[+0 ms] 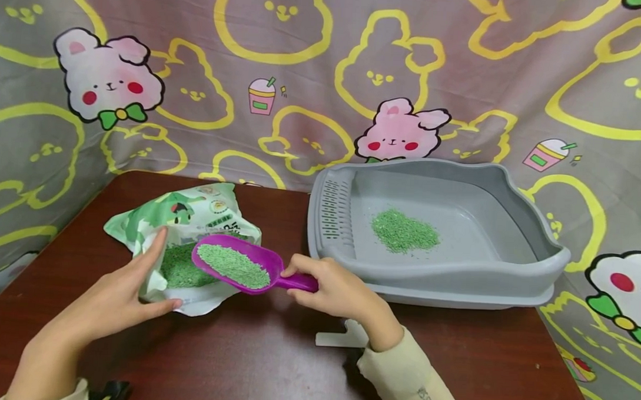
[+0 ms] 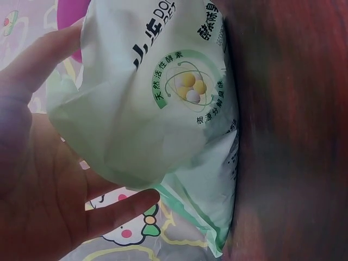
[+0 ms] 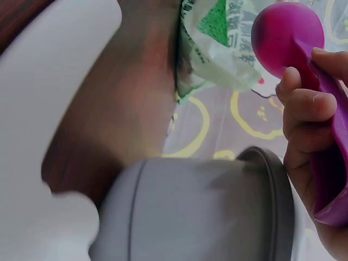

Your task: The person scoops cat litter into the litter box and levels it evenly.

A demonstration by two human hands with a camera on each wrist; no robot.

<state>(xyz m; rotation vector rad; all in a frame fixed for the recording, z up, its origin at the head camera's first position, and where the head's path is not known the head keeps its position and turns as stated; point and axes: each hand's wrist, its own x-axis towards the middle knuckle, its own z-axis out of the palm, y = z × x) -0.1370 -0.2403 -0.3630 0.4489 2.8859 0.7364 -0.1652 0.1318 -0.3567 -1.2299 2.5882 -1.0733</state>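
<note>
A purple litter scoop [image 1: 267, 262], heaped with green pellets [image 1: 233, 264], is gripped at its handle by my right hand [image 1: 333, 286]. In the right wrist view, curled fingers [image 3: 310, 106] wrap the handle. The scoop's bowl is over the mouth of a green and white litter bag [image 1: 185, 201], whose opening shows more pellets. My left hand [image 1: 110, 298] rests at the near left side of that mouth, thumb and fingers spread. In the left wrist view, its fairly straight fingers [image 2: 119, 215] touch the bag, which partly hides them.
To the right stands a grey litter box [image 1: 434, 280] with a pile of green pellets [image 1: 404, 231] on its floor and a slotted step at its left end. A white flat object [image 1: 342, 339] lies in front of it on the dark brown table [image 1: 256, 362]. Patterned cloth hangs behind.
</note>
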